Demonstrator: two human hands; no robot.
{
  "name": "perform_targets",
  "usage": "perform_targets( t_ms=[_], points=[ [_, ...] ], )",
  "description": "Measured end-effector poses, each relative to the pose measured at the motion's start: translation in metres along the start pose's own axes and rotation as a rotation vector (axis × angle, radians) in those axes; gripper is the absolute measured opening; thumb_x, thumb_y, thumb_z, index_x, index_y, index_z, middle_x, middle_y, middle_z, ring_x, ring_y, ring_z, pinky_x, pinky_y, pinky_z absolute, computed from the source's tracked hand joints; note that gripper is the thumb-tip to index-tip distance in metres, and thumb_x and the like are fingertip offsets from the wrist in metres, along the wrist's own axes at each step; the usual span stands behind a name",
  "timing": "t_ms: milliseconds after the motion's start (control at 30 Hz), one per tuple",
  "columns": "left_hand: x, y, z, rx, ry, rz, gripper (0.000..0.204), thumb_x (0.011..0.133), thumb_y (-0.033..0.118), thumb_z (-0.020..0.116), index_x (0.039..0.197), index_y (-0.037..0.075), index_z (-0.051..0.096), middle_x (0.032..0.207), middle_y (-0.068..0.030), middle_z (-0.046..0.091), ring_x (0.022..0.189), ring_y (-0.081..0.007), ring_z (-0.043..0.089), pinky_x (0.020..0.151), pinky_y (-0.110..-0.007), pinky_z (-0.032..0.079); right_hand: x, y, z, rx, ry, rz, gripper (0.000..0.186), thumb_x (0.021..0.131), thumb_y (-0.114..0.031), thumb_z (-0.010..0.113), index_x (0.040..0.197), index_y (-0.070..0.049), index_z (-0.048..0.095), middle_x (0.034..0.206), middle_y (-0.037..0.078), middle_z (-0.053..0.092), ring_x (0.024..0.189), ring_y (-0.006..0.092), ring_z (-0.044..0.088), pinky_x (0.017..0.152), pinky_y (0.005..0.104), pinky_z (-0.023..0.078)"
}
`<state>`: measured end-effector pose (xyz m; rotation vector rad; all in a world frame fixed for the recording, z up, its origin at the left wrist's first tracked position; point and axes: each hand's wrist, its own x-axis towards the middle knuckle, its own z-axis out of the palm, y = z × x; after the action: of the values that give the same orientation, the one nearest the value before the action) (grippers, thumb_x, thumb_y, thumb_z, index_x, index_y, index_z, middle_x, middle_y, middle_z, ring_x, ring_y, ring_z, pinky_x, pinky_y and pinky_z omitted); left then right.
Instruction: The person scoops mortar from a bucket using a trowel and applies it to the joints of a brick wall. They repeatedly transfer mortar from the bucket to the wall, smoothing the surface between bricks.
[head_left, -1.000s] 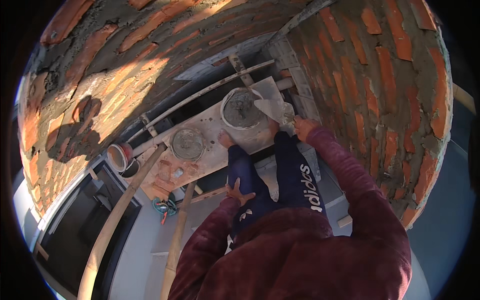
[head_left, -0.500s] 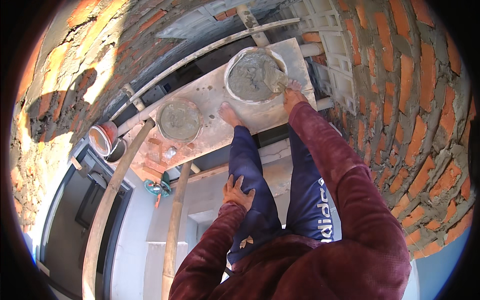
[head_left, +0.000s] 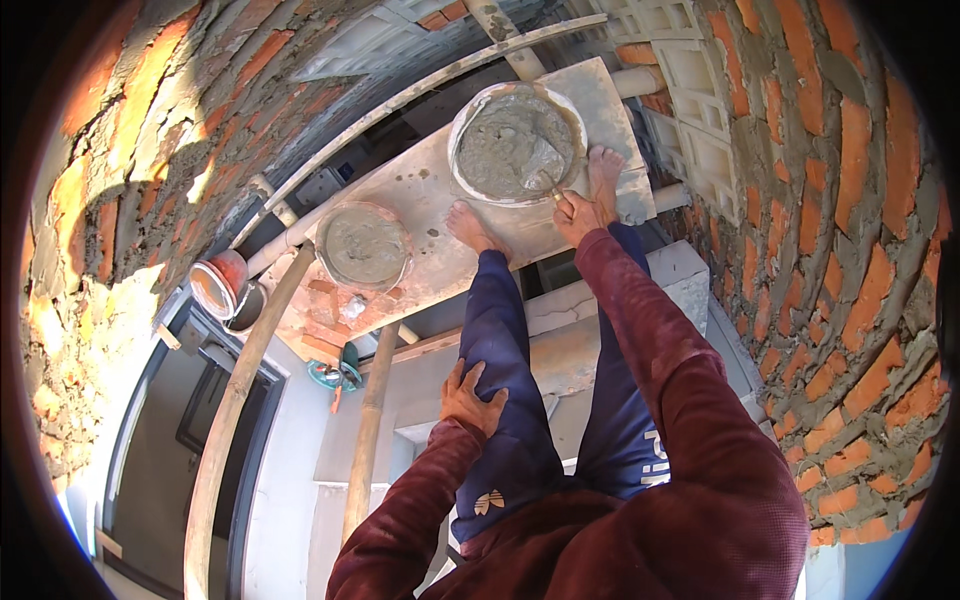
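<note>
My right hand (head_left: 583, 218) is closed round the handle of a trowel (head_left: 543, 166), just outside the near rim of a large round tub (head_left: 579, 118). The trowel's blade lies in the wet grey mortar (head_left: 500, 140) that fills much of this tub, toward its right side; mortar covers part of the blade. My left hand (head_left: 470, 400) rests on my left leg near the knee, fingers spread, holding nothing. My bare feet stand on the board beside the tub, the right foot close to my right hand.
A second mortar bucket (head_left: 400, 235) stands left on the plank platform (head_left: 425, 180), near brick pieces (head_left: 325, 310). Bamboo poles (head_left: 235, 395) rise at the left. A teal tool (head_left: 335, 372) sits by the platform's edge. Brick walls (head_left: 850, 260) flank both sides; the ground lies well below.
The trowel, mortar-coated at the tub's right rim before, now has its blade down in the mortar. My right hand has shifted slightly toward me. My left hand stays on my leg.
</note>
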<state>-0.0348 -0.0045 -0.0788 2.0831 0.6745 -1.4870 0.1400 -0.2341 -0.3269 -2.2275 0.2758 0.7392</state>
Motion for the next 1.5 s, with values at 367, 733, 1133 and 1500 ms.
perform_targets(
  t_ms=[367,733,1133,1500],
  points=[
    [0.01,0.009,-0.006,0.03,-0.049,-0.019,0.065,0.078,0.042,0.07,0.134,0.013,0.052,0.147,-0.018,0.034,0.135,-0.0355,0.033,0.114,-0.04,0.027,0.022,0.05,-0.025,-0.057,-0.151,-0.007,0.014,0.076,-0.014,0.062,0.078,-0.006,0.051,0.064,0.016,0.051,0.062,0.0369,0.053,0.059,0.0411,0.043],
    [-0.006,0.029,-0.044,-0.06,0.091,-0.003,0.069,0.076,0.04,0.073,0.135,0.011,0.051,0.146,-0.0186,0.037,0.136,-0.0333,0.034,0.113,-0.04,0.028,-0.111,-0.14,-0.206,0.029,-0.243,-0.196,0.018,0.077,-0.014,0.067,0.084,-0.006,0.053,0.062,0.014,0.051,0.057,0.0368,0.053,0.055,0.0408,0.045],
    [-0.041,0.024,-0.089,-0.106,0.412,0.352,0.06,0.079,0.037,0.068,0.132,0.011,0.054,0.119,-0.0255,0.059,0.112,-0.0382,0.057,0.095,-0.043,0.046,-0.259,-0.505,-0.558,0.321,-0.366,-0.434,0.029,0.088,-0.024,0.063,0.106,-0.002,0.058,0.073,0.007,0.059,0.055,0.0137,0.058,0.048,0.0285,0.047],
    [-0.098,-0.003,-0.131,-0.445,0.487,0.411,0.061,0.082,0.036,0.063,0.134,0.004,0.052,0.131,-0.0206,0.055,0.12,-0.0333,0.054,0.1,-0.039,0.042,-0.173,-0.557,-0.617,0.938,-0.028,-0.527,0.022,0.092,-0.025,0.059,0.099,-0.006,0.052,0.066,0.001,0.05,0.045,0.0085,0.046,0.036,0.0246,0.038]
  ],
)
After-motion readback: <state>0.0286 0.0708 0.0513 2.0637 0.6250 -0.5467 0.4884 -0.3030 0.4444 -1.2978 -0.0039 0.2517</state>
